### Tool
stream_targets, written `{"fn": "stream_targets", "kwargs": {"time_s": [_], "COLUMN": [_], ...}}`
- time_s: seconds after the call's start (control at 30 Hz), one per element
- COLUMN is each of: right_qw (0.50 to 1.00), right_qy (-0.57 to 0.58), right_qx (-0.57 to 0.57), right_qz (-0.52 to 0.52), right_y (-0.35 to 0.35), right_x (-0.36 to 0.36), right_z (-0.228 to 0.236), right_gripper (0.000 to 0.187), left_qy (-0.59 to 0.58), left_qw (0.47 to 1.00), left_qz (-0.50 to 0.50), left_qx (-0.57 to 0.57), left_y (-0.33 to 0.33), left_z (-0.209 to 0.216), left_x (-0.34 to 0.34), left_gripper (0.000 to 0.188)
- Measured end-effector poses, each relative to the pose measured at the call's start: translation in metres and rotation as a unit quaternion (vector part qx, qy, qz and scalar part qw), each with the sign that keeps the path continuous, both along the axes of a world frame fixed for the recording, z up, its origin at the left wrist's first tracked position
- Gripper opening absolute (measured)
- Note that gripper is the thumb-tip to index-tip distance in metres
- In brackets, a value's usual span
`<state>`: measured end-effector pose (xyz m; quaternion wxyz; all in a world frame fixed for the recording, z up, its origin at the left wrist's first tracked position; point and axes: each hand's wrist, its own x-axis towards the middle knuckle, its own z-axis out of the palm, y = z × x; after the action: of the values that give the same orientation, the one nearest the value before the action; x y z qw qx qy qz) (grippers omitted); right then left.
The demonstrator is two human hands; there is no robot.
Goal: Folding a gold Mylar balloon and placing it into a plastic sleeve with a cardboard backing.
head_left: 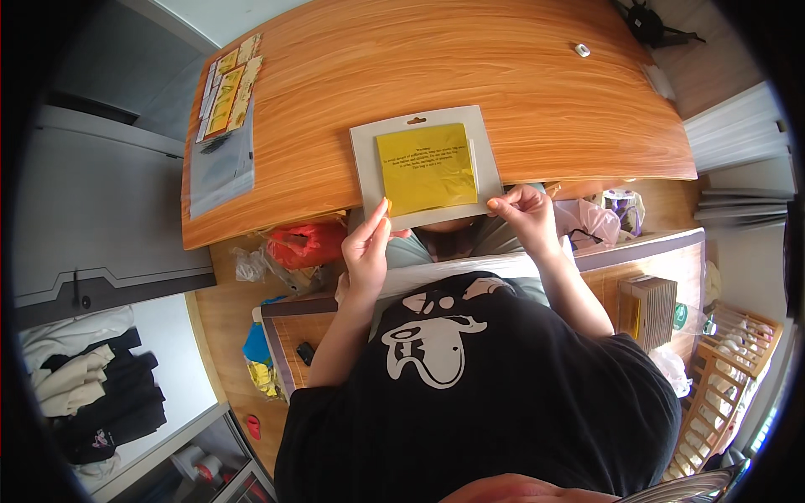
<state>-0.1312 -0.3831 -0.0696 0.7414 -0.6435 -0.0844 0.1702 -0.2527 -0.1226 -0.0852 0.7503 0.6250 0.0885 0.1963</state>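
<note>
A light grey backing card (366, 168) with a hang hole at its top lies at the near edge of the wooden table, its lower edge jutting out over my lap. On it is a flat yellow plastic packet (428, 186) with lines of dark print; a thin white edge shows along its right side. My left hand (367, 251) grips the card near its lower left corner, with a finger on the front and others reaching underneath. At the lower right corner, my right hand (530, 220) pinches the card between thumb and fingers.
Yellow printed cards (226, 96) and a clear plastic sleeve (222, 172) lie at the table's left end. A small white object (582, 50) sits far right. Beside me, a stack of brown-edged cards (647, 312) rests on the bench at right; a red bag (306, 245) is below the table.
</note>
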Motion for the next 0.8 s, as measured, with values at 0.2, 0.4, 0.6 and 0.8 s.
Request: {"fn": "stream_targets", "kwargs": {"time_s": [0.2,0.4,0.6,0.8], "right_qw": [0.999,0.998,0.997,0.997], "right_qy": [-0.025,-0.007,-0.014,-0.007], "right_qx": [0.007,-0.007,-0.029,-0.019], "right_qz": [-0.034,-0.066,-0.075,-0.078], "right_y": [0.003,0.007,0.002,-0.001], "right_x": [-0.006,-0.006,-0.009,-0.017], "right_z": [-0.004,0.001,-0.002,-0.004], "right_gripper": [0.015,0.019,0.035,0.035], "left_qy": [-0.028,-0.052,-0.054,-0.045], "left_qw": [0.999,0.997,0.998,0.999], "left_qz": [0.026,0.038,0.033,0.025], "left_qx": [0.037,0.031,0.017,0.004], "left_y": [-0.004,-0.009,-0.01,-0.005], "left_z": [-0.009,-0.01,-0.01,-0.02], "left_x": [0.004,0.005,0.005,0.001], "left_gripper": [0.037,0.041,0.045,0.047]}}
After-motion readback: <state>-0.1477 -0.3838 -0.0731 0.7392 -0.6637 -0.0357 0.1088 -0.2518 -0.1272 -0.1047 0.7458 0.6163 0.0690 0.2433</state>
